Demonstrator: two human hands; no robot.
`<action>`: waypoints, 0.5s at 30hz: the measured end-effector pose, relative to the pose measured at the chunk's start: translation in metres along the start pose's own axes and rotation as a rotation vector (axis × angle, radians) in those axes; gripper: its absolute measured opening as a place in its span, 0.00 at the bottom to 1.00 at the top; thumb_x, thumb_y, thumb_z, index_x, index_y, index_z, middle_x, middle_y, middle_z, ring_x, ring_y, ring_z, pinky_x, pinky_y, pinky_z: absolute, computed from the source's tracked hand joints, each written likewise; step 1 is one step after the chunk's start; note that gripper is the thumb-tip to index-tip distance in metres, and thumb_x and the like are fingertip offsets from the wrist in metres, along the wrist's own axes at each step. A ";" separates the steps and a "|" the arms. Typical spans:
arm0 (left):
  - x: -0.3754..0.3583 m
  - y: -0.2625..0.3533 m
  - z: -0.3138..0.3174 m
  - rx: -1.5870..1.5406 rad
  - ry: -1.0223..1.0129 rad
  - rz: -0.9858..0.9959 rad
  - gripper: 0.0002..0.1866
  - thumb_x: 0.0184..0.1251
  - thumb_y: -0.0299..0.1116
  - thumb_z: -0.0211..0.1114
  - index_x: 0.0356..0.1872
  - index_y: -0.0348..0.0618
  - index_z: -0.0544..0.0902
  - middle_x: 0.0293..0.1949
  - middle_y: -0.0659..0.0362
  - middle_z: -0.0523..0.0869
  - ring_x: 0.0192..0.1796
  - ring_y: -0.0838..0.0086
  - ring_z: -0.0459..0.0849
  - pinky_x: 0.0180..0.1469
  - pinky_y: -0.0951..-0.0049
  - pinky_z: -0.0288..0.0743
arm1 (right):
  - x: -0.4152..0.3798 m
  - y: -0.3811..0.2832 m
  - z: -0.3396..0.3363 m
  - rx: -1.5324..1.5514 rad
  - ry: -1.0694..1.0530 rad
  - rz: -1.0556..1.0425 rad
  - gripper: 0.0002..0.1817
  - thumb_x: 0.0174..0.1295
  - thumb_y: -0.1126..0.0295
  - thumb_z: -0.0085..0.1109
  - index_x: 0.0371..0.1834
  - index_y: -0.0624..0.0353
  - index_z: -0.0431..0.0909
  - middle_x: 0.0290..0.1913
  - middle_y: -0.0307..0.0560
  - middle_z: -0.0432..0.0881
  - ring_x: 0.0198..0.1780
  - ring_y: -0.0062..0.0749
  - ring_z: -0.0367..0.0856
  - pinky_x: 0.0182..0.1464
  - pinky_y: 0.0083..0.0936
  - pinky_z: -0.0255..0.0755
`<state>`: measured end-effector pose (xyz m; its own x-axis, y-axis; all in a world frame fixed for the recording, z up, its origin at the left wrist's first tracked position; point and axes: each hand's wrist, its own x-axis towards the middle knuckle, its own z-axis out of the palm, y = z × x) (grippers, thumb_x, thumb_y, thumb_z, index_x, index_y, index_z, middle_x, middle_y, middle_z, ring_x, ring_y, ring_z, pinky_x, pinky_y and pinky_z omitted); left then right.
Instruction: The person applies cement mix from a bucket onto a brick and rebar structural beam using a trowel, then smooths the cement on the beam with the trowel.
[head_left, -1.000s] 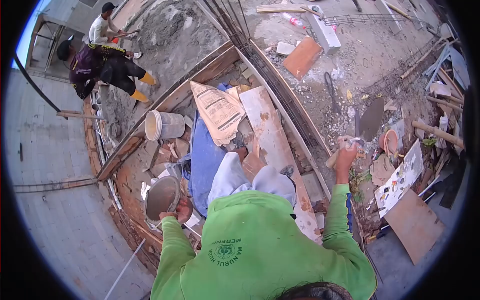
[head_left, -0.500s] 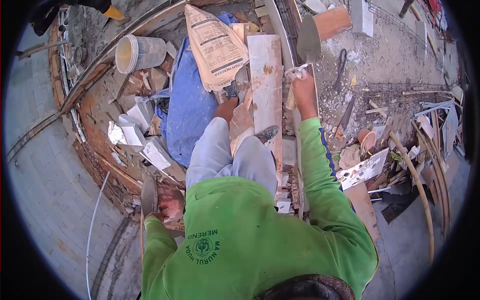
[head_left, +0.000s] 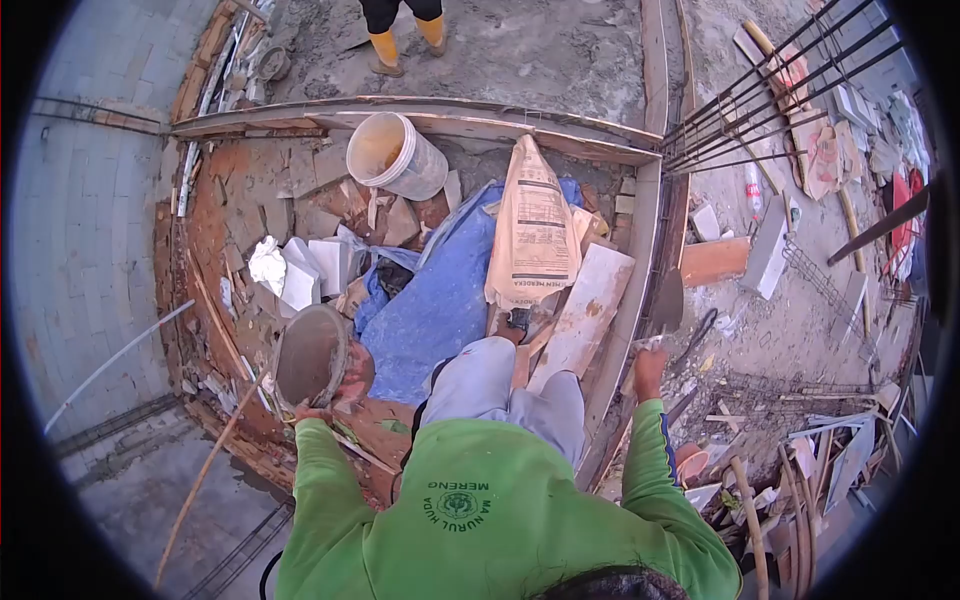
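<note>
The left hand (head_left: 345,385) has brought the mortar pan (head_left: 311,354) back up, gripping its rim and tilting it. The right hand (head_left: 650,368), earlier raised over the plank (head_left: 585,312), now holds the trowel (head_left: 664,305) low beside the formwork (head_left: 640,270), blade pointing away.

Person in a lime-green long-sleeved shirt (head_left: 480,530) with dark round emblem and lettering (head_left: 457,502), pale grey trousers (head_left: 500,385).

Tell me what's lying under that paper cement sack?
The paper sack lies on a crumpled blue tarp, its lower end over a pale plank. Whatever sits directly beneath the sack is covered.
</note>
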<state>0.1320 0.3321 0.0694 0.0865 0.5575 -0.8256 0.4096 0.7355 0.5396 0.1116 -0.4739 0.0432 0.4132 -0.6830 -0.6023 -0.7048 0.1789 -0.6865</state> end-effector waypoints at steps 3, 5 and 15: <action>-0.014 -0.024 0.002 -0.151 0.072 -0.062 0.23 0.60 0.40 0.56 0.53 0.37 0.77 0.42 0.52 0.83 0.40 0.56 0.80 0.49 0.61 0.76 | 0.004 -0.050 0.030 -0.027 -0.073 -0.160 0.04 0.53 0.77 0.58 0.31 0.63 0.76 0.24 0.41 0.78 0.22 0.25 0.76 0.23 0.24 0.70; -0.032 -0.037 -0.010 -0.251 0.135 -0.094 0.23 0.62 0.39 0.54 0.54 0.36 0.76 0.48 0.52 0.82 0.45 0.56 0.79 0.53 0.61 0.73 | 0.021 -0.080 0.056 -0.105 -0.119 -0.202 0.04 0.52 0.76 0.60 0.29 0.65 0.77 0.24 0.42 0.79 0.23 0.25 0.76 0.23 0.25 0.69; -0.095 -0.163 -0.144 -0.687 0.414 -0.200 0.22 0.63 0.38 0.53 0.54 0.37 0.77 0.55 0.53 0.80 0.54 0.59 0.78 0.60 0.61 0.71 | 0.036 -0.176 0.227 -0.223 -0.376 -0.321 0.06 0.52 0.75 0.55 0.29 0.67 0.76 0.21 0.45 0.77 0.19 0.29 0.77 0.20 0.26 0.70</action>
<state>-0.0743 0.2145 0.0836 -0.3253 0.3892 -0.8618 -0.2760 0.8326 0.4802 0.3813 -0.3688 0.0501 0.7769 -0.3709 -0.5087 -0.5974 -0.1795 -0.7816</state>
